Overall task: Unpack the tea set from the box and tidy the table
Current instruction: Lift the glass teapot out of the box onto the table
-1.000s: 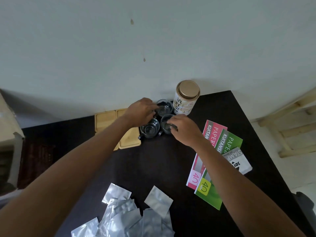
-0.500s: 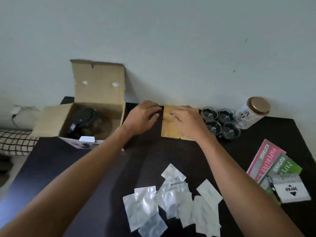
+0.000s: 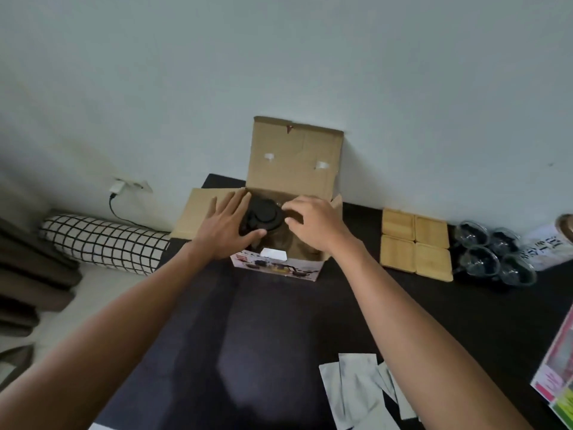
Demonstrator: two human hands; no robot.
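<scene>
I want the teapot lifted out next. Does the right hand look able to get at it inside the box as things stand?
Probably yes. The box is open with its top flap folded back against the wall, and the right hand is already over the opening beside the teapot. The left hand flanks the other side without blocking.

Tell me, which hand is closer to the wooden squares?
Right. The right hand is over the open box, on the side facing the wooden squares. The left hand is on the box's far side.
</scene>
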